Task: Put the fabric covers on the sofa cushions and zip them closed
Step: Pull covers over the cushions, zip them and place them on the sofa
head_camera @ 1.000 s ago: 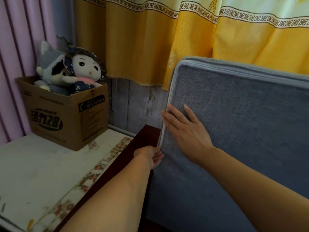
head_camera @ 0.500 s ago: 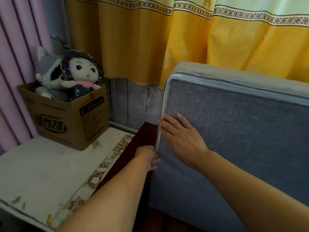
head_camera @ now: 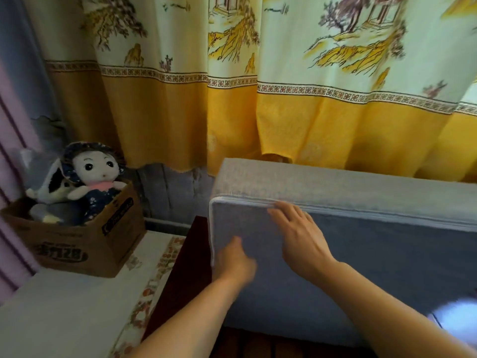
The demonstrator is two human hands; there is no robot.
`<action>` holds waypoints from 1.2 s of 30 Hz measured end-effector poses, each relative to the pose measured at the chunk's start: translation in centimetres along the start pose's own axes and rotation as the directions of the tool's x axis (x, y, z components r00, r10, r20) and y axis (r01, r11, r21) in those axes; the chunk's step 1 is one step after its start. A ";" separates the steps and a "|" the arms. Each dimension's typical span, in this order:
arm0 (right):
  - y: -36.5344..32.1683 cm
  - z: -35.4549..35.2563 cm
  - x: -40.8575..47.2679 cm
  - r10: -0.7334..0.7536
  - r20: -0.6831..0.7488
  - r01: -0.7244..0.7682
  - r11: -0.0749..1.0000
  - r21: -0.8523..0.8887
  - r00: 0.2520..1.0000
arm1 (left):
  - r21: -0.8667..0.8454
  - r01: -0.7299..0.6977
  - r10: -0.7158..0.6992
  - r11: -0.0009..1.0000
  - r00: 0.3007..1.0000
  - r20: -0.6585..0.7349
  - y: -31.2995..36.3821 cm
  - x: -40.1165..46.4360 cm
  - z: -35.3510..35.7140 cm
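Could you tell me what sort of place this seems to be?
Probably a room in a home: printed yellow curtains hang behind a grey sofa cushion, and a cardboard box of plush dolls sits on a side table.

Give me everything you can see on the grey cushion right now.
The grey cushion stands on edge before the yellow curtain, in a woven-looking blue-grey fabric cover with a pale zip line along its left and top edges. The right hand lies flat on its face near the top; the blurred left hand touches it near the left edge.
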State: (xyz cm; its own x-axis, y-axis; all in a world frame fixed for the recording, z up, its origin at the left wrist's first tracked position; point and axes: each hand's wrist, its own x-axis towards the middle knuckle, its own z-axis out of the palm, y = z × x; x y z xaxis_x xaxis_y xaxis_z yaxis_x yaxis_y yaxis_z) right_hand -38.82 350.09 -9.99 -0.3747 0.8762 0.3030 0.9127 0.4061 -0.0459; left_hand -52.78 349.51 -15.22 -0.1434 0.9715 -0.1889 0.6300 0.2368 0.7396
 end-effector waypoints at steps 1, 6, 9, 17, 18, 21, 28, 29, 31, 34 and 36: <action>1.4 -1.1 -0.4 0.056 0.000 -0.056 0.998 -0.013 0.998 | 0.073 -0.110 0.114 0.991 0.992 -0.056 1.7 -0.6 -0.1; 8.8 -4.7 -2.5 0.264 0.008 -0.261 0.958 -0.116 0.965 | 0.404 -0.575 0.660 0.711 0.744 -0.103 9.2 -1.1 1.4; 13.5 -6.1 -3.7 0.354 0.029 -0.344 0.922 -0.176 0.935 | 0.599 -0.543 0.680 0.589 0.733 -0.004 13.2 0.3 4.0; 21.9 -4.1 -6.1 0.315 0.151 -0.291 0.943 -0.163 0.937 | 0.723 -0.322 0.525 0.611 0.848 -0.066 16.0 1.1 10.6; 21.8 -3.6 -6.6 0.309 0.109 -0.291 0.944 -0.156 0.945 | 0.731 -0.317 0.543 0.605 0.835 -0.088 15.6 1.1 10.8; 21.3 -2.7 -7.9 0.303 0.029 -0.297 0.945 -0.136 0.952 | 0.754 -0.289 0.562 0.590 0.818 -0.125 14.9 0.3 11.3; 18.7 -2.7 -12.7 0.308 -0.021 -0.309 0.947 -0.085 0.951 | 0.781 -0.287 0.572 0.554 0.813 -0.106 14.0 -4.8 11.2; 18.1 -2.6 -13.8 0.307 -0.049 -0.310 0.947 -0.081 0.950 | 0.780 -0.299 0.580 0.550 0.809 -0.098 13.6 -5.9 11.2; 16.6 -2.1 -16.0 0.306 -0.115 -0.316 0.946 -0.075 0.945 | 0.775 -0.325 0.599 0.542 0.796 -0.086 12.5 -8.3 11.2; 14.2 -1.1 -20.0 0.325 -0.159 -0.345 0.930 -0.123 0.932 | 0.778 -0.371 0.638 0.507 0.769 -0.049 10.2 -12.2 11.2; 12.2 -0.3 -22.9 0.350 -0.190 -0.380 0.912 -0.152 0.917 | 0.774 -0.431 0.670 0.465 0.743 0.011 8.4 -14.6 11.0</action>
State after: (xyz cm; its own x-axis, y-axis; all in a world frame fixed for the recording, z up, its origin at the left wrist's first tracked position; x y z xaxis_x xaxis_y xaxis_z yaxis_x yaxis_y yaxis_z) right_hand -19.06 334.91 -17.22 0.0071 0.8968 0.4424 0.9999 -0.0019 -0.0121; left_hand -36.99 337.17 -13.39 0.3239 0.8799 0.3477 0.9450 -0.3184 -0.0745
